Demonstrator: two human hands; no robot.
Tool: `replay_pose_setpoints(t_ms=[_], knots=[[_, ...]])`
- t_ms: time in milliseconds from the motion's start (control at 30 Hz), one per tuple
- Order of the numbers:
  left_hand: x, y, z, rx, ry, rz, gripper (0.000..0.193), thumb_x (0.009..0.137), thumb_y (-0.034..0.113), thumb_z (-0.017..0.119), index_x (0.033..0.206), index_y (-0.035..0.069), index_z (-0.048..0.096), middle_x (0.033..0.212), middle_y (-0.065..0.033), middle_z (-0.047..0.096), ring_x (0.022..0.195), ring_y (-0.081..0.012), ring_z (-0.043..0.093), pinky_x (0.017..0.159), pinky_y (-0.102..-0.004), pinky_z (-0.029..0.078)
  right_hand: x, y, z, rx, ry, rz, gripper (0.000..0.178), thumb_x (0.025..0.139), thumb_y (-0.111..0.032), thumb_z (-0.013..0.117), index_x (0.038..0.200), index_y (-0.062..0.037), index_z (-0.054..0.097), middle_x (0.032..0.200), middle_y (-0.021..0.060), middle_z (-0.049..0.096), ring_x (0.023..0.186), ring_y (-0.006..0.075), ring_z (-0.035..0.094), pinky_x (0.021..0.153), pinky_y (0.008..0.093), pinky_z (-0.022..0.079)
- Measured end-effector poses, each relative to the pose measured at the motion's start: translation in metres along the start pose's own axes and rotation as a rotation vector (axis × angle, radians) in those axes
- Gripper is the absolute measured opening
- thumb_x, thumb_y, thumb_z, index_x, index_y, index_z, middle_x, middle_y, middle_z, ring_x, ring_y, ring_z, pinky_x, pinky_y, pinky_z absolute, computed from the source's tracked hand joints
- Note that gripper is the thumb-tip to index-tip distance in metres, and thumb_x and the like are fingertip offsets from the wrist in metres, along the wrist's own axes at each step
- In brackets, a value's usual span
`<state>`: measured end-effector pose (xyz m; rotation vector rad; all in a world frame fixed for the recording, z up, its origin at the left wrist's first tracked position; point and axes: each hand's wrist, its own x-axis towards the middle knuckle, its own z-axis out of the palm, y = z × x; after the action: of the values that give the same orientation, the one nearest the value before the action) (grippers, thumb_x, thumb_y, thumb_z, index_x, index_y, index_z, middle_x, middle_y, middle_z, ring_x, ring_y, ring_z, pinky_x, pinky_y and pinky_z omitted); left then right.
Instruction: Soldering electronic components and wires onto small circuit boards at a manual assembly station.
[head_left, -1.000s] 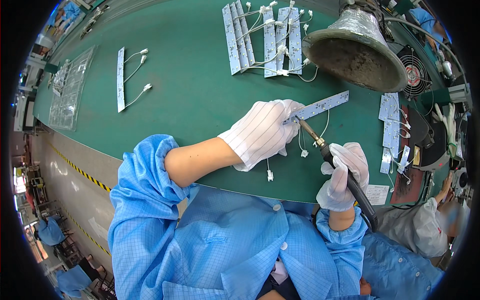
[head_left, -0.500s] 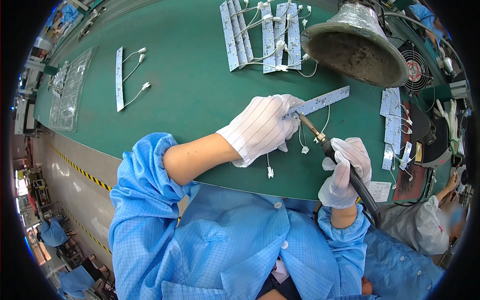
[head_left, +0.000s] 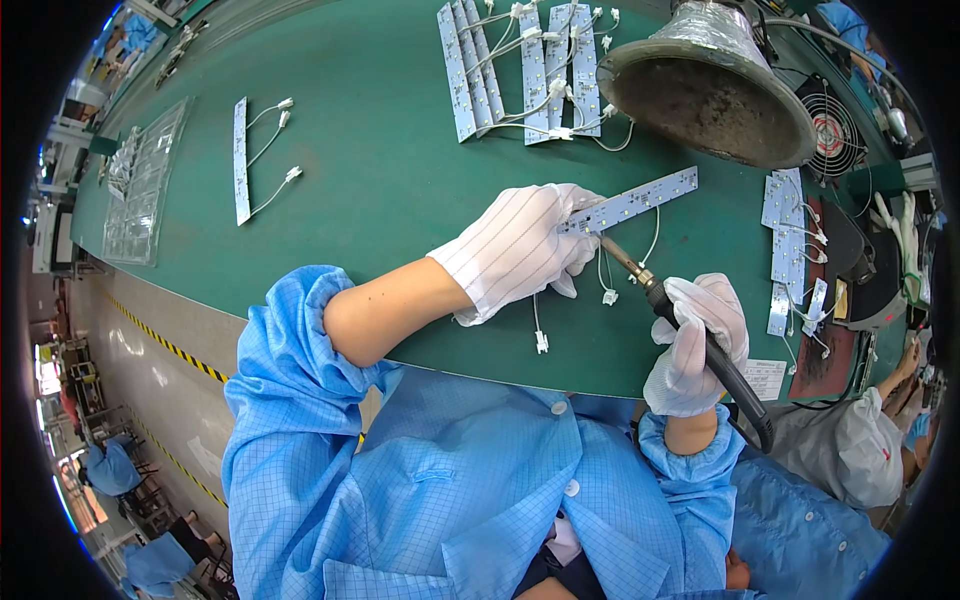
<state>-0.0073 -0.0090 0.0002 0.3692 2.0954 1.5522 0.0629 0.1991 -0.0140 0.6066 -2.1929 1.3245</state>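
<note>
Fingers [head_left: 582, 252] of the white-gloved left hand [head_left: 515, 240] are clamping the left end of a light strip [head_left: 640, 200], which is slanting up rightward over the green table [head_left: 340, 190]; whether its far end is touching down, cannot tell. Right hand [head_left: 700, 340], also gloved, is wrapping its fingers round the handle of a soldering iron [head_left: 738, 388]; the tip is pointing at the strip's held end, just beside the left fingertips, contact unclear. Thin wires [head_left: 656, 238] with white plugs [head_left: 610, 297] are trailing below. Risks, as judged: a slip of the iron could scorch the left glove, the tip sitting so close; the one-ended grip could let the strip swivel if pushed; a wire swinging against the shaft could melt, should the metal be hot, which isn't showing.
</note>
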Motion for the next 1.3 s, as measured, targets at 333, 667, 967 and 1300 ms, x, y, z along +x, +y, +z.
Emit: replay_pose_setpoints(t_ms=[333, 667, 967, 1300], knots=[[0.001, -0.001, 0.0, 0.069, -0.007, 0.003, 0.036, 0.082, 0.008, 0.053, 0.114, -0.007, 0.055, 0.066, -0.0108, 0.062, 0.058, -0.0193, 0.067, 0.057, -0.0285, 0.053, 0.0, -0.001, -0.001, -0.002, -0.022, 0.026, 0.022, 0.081, -0.01, 0.049, 0.097, 0.0029, 0.057, 0.073, 0.0136, 0.054, 0.066, 0.0223, 0.046, 0.061, 0.0338, 0.038], [0.0, -0.002, 0.001, 0.086, 0.017, 0.017, 0.035, 0.082, 0.01, 0.056, 0.113, -0.007, 0.056, 0.067, -0.0119, 0.063, 0.059, -0.021, 0.067, 0.058, -0.0301, 0.053, 0.002, 0.001, -0.001, -0.01, -0.038, -0.018, 0.021, 0.081, -0.01, 0.049, 0.096, 0.001, 0.057, 0.076, 0.0148, 0.056, 0.069, 0.0236, 0.048, 0.063, 0.0346, 0.041], [-0.018, 0.031, -0.018, 1.017, -0.114, 0.128, 0.054, 0.081, 0.052, 0.061, 0.104, 0.003, 0.064, 0.083, -0.0166, 0.064, 0.081, -0.0289, 0.064, 0.067, -0.0386, 0.051, -0.011, 0.005, -0.01, 0.057, 0.247, 0.191, 0.022, 0.085, -0.013, 0.047, 0.094, 0.0044, 0.057, 0.088, 0.0169, 0.062, 0.069, 0.0155, 0.051, 0.057, 0.0266, 0.042], [-0.003, 0.015, 0.005, 0.427, 0.024, -0.061, 0.043, 0.075, 0.024, 0.07, 0.107, -0.003, 0.059, 0.082, -0.0192, 0.066, 0.077, -0.0311, 0.065, 0.068, -0.0362, 0.05, -0.009, 0.005, -0.014, -0.091, 0.138, 0.042, 0.02, 0.088, -0.01, 0.045, 0.097, 0.0059, 0.052, 0.089, 0.0189, 0.06, 0.081, 0.0257, 0.06, 0.069, 0.0327, 0.049]])
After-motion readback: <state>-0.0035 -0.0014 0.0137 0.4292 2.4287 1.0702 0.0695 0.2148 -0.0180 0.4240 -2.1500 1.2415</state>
